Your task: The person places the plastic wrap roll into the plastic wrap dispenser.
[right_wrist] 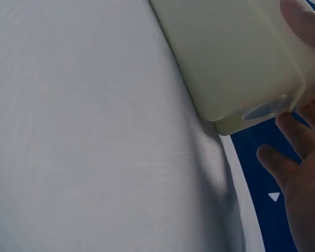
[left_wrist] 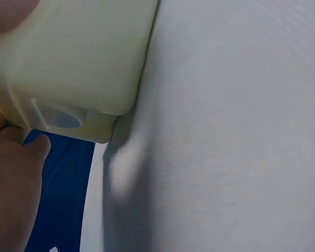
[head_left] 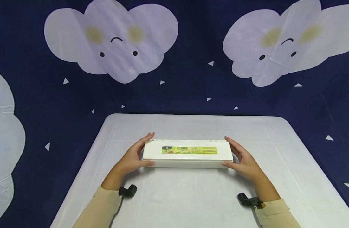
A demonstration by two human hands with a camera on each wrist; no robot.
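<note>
Long white box (head_left: 187, 154) lies crosswise mid-surface (head_left: 191, 196), only obstacle there. Left hand (head_left: 135, 156) blocks box's left end, right hand (head_left: 242, 160) blocks right end; both touch it. Bare cloth in front of box, between forearms: open passage. Strip behind box to far edge also free. Backdrop (head_left: 191, 91) closes off space beyond far edge.

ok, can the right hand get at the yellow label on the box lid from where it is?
Probably yes: the right hand rests at the white box end, and nothing covers the yellow label.
</note>
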